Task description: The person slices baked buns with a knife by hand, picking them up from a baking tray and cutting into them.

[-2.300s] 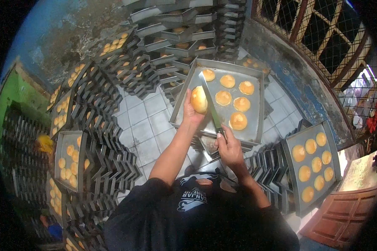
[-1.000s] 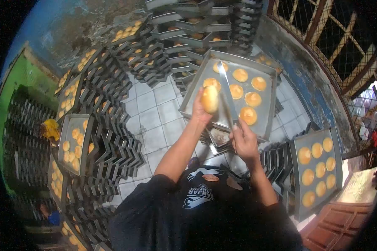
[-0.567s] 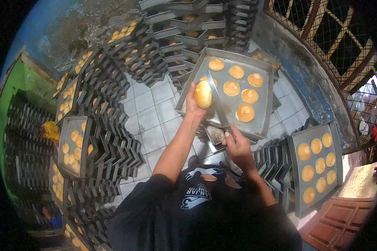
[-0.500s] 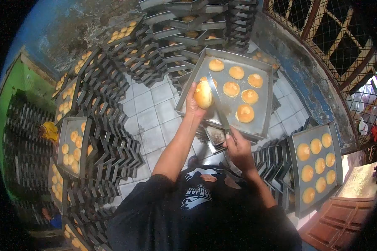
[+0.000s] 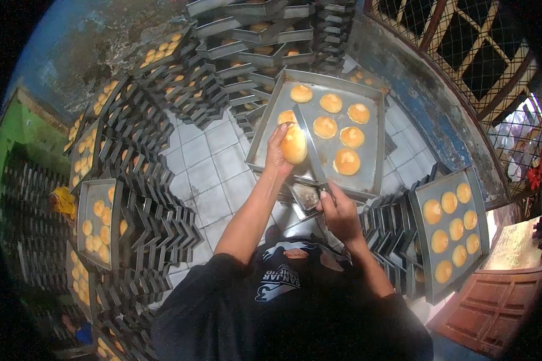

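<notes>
One bun fills the left hand's grasp toward the tray's near-left corner. The right hand grips a roughly parallel knife alongside.

Floor of pale grey square tiles; stained, patchy blue plaster wall, upper left; green painted wall, far left; window with cream diagonal bars and dark wire mesh, upper right; reddish-brown panelled door, lower right; bright light at the right side.

Left forearm: extended forward, angled inward.
Left hand: cupped in a grip, farther forward.
Right forearm: angled inward, forward.
Right hand: closed in a grip, nearer the torso.
Hands: apart.
</notes>
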A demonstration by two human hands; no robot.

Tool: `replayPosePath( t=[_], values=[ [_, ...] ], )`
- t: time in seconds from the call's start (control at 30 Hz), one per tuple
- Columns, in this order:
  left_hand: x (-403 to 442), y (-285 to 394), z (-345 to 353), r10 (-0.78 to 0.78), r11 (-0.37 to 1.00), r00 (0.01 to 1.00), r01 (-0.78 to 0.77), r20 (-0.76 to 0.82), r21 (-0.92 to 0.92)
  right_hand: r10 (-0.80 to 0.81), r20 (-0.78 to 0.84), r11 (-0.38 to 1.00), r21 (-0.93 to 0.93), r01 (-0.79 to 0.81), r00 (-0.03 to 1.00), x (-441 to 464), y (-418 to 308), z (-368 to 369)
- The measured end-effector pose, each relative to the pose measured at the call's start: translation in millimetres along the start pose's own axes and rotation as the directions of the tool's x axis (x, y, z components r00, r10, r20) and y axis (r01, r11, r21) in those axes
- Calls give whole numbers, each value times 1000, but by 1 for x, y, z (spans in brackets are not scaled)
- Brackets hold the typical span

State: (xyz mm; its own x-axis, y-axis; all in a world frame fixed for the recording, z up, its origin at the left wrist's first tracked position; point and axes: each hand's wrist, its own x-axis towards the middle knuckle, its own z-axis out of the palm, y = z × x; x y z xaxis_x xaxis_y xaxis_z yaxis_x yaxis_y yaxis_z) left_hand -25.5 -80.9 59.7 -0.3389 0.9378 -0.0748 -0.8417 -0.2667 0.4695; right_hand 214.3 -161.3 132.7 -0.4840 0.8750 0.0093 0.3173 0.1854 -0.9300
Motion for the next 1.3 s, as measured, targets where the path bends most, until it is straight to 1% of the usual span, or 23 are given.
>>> replayPosePath(
  t=[0.07,0.1,0.17,0.23,0.27,0.3,0.37,0.4,0.43,0.5,0.57,0.63,0.7,0.77,0.83,0.93,0.97,1.03,1.07,1.13,1.2,1.27,1.3],
  values=[
    [2,7,-8,-3,1000,1000,2,8,21,-95,-15,993,-79,93,995,-2,9,1],
    [-1,12,-5,24,996,999,-27,38,87,-97,-18,992,-79,96,995,-1,12,2],
    [-4,14,5,41,987,996,-52,75,152,-104,-11,993,-48,104,994,-2,16,1],
    [-17,4,22,-34,952,996,7,85,306,-86,-25,996,26,86,996,12,0,-1],
    [-14,-4,18,-23,954,997,-2,79,299,-80,-29,992,97,83,996,17,-5,-3],
    [-11,-2,19,-31,954,996,5,80,300,-75,-36,992,97,78,997,14,-3,-6],
    [-3,18,18,-7,989,999,1,36,151,-86,76,995,50,83,993,15,0,-12],
    [-1,21,17,1,989,999,-7,38,148,-310,40,934,-176,312,950,9,22,-8],
    [-1,23,16,-12,983,998,1,62,181,-314,48,931,-178,318,948,12,25,-7],
    [-8,21,11,-67,965,993,40,95,260,-215,30,976,-37,217,976,7,30,-3],
    [-11,2,13,-122,961,989,99,78,257,-259,72,958,-111,266,963,21,7,-12],
    [-15,-6,16,-107,965,989,79,99,249,59,140,984,161,-82,988,31,-13,-16],
    [-12,5,17,-67,958,995,42,77,283,50,153,992,108,-67,987,25,-11,-23],
    [-6,22,8,-24,948,995,-7,95,318,-214,116,972,-70,222,970,8,20,-21],
    [-14,24,16,-28,936,998,4,63,351,-141,113,987,-62,148,984,1,10,-21],
    [-20,0,22,-103,899,989,48,103,436,-1,178,993,120,-21,984,25,9,-18],
    [-17,-6,17,-106,897,989,50,103,439,-1,175,992,124,-21,985,32,6,-18],
    [-13,-7,18,-68,940,996,47,50,339,98,180,978,163,-128,979,42,0,-17],
    [-12,-3,16,-64,939,996,42,54,342,109,191,963,224,-152,975,42,2,-17],
    [-19,5,22,-179,980,981,172,75,95,109,188,967,208,-149,976,43,7,-16],
    [-35,0,24,-144,987,988,139,64,81,110,185,969,198,-147,977,45,8,-15],
    [-52,-9,22,-106,992,993,102,51,73,191,197,944,230,-235,962,48,6,-11],
    [-59,-18,21,-96,995,995,96,-20,33,187,197,944,237,-231,963,50,3,-10]
  ],
)
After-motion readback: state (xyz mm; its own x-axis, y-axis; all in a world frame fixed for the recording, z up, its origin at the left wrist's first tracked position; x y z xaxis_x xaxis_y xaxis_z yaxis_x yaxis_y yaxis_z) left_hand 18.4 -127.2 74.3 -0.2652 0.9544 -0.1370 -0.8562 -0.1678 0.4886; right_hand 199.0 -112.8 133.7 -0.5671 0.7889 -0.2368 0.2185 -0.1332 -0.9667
